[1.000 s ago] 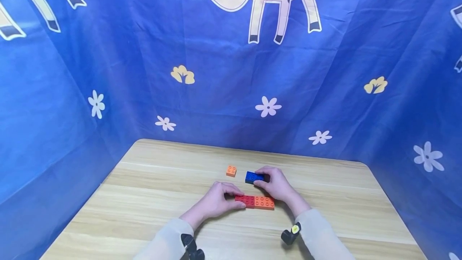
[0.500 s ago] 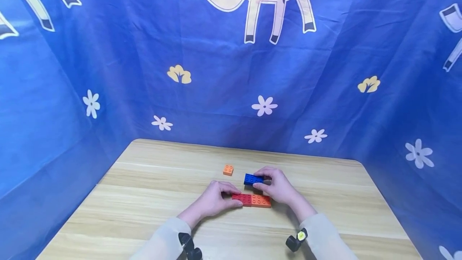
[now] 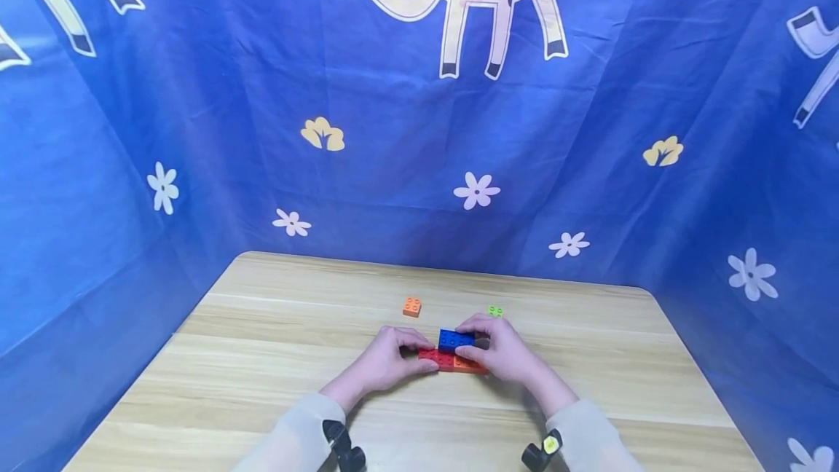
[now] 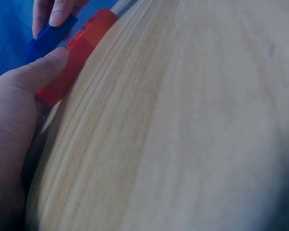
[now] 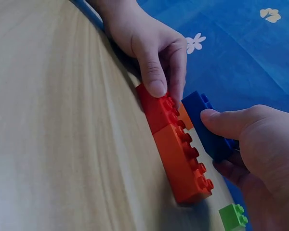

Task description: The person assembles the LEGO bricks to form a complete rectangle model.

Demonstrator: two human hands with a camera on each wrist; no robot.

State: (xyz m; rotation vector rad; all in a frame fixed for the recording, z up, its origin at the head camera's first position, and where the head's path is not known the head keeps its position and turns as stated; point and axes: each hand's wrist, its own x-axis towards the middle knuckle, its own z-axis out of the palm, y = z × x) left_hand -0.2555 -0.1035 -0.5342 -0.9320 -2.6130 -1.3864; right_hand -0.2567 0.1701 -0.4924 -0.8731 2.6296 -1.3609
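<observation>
My left hand (image 3: 387, 361) grips the left end of a red building brick (image 3: 438, 360), thumb on the near side. An orange brick (image 5: 178, 163) stands end to end with the red one, forming a straight row on the table. In my right hand (image 3: 505, 348) a blue brick (image 3: 452, 339) is pinched between thumb and fingers. The right wrist view shows the blue brick (image 5: 207, 126) apart from the row's studs, raised off the table. From the head view it overlaps the far side of the row, and my right hand partly covers the orange brick.
A small orange brick (image 3: 411, 307) lies on the wooden table (image 3: 314, 312) beyond my left hand. Behind my right hand sits a small green brick (image 3: 495, 311), partly covered by it. A blue patterned cloth (image 3: 393, 188) hangs around the table's back and sides.
My right hand has lifted the blue brick and brought it nearer, from behind the row to over its far edge. The green brick has come into sight. My left hand keeps its grip.
</observation>
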